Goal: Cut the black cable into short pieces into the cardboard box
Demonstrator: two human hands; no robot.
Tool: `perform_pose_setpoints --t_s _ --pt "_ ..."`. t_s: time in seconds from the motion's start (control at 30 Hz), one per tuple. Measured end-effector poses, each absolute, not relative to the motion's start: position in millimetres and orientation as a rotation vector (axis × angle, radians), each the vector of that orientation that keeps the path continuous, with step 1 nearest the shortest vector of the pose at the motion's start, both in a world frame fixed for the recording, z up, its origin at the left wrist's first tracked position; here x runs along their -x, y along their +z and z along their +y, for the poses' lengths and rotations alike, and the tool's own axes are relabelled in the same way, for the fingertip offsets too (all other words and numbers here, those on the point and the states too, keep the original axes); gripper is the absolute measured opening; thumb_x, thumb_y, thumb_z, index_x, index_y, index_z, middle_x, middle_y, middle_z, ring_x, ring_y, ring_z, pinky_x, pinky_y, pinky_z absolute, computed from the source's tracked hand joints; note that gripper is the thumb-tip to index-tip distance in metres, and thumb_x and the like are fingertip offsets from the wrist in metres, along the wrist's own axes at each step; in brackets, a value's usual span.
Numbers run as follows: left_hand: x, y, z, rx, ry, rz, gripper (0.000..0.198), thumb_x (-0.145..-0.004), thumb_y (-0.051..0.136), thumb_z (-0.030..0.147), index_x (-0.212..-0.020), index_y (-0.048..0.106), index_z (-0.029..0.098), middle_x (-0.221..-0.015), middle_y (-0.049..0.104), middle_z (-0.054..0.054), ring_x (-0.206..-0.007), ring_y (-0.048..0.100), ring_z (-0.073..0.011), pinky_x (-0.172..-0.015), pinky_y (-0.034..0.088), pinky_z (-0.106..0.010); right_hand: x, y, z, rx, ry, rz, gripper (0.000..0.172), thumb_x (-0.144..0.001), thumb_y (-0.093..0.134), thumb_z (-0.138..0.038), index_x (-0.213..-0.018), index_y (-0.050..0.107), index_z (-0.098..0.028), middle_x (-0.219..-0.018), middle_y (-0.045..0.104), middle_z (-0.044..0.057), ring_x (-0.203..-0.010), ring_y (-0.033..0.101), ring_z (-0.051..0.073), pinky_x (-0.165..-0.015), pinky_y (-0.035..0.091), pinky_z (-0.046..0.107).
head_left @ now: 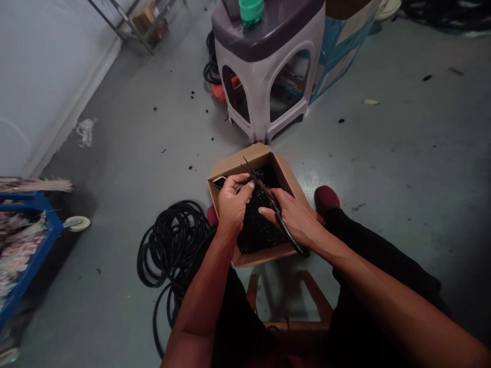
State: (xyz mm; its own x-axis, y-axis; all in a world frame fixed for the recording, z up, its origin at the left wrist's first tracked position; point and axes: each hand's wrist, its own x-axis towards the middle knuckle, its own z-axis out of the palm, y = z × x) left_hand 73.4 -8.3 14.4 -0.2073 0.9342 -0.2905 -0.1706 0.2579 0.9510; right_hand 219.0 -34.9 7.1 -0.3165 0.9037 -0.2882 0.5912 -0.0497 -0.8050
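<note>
My left hand sits curled over the far side of a cardboard box, its fingers closed around a pair of dark scissors whose blades point up and away. My right hand grips a black rubber hose close to the blades, and the hose's end trails toward the box's near corner. Short black cut pieces fill the box. A large coil of the same black hose lies on the floor to the left of the box.
A purple and grey plastic stool stands ahead, with a green bottle on it. A blue cart sits at the left by a white wall. Black bits are scattered over the grey floor. Maroon shoes flank the box.
</note>
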Motion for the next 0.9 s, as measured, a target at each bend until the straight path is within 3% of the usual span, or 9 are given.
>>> perform_pose_setpoints --t_s 0.2,0.4,0.9 --pt "-75.5 15.2 -10.6 -0.753 1.232 1.394 0.018 -0.069 0.068 0.018 -0.082 0.057 0.017 -0.058 0.049 0.007 -0.048 0.042 -0.0036 -0.048 0.032 -0.017 -220.0 1.0 -36.6 1.553 1.253 -1.942 0.026 -0.085 0.044 -0.033 -0.107 0.050 -0.019 -0.095 0.061 0.009 -0.082 0.056 0.023 -0.068 0.040 0.033" --pt "-80.0 11.6 -16.3 -0.670 1.220 1.389 0.021 -0.070 0.066 0.019 -0.086 0.053 0.018 -0.056 0.047 0.008 -0.047 0.042 -0.0044 -0.046 0.031 -0.018 -219.7 0.2 -40.5 1.581 1.330 -1.958 0.017 -0.083 0.041 -0.028 -0.097 0.046 -0.020 -0.089 0.059 0.007 -0.076 0.055 0.021 -0.063 0.037 0.031" --pt "-77.8 7.5 -16.9 -0.673 1.228 1.403 0.020 -0.071 0.065 0.020 -0.086 0.053 0.018 -0.060 0.049 0.007 -0.049 0.043 -0.0047 -0.047 0.032 -0.018 -217.2 -0.6 -40.7 1.628 1.321 -1.981 0.014 -0.081 0.041 -0.027 -0.093 0.045 -0.021 -0.081 0.059 0.004 -0.067 0.052 0.019 -0.057 0.032 0.028"
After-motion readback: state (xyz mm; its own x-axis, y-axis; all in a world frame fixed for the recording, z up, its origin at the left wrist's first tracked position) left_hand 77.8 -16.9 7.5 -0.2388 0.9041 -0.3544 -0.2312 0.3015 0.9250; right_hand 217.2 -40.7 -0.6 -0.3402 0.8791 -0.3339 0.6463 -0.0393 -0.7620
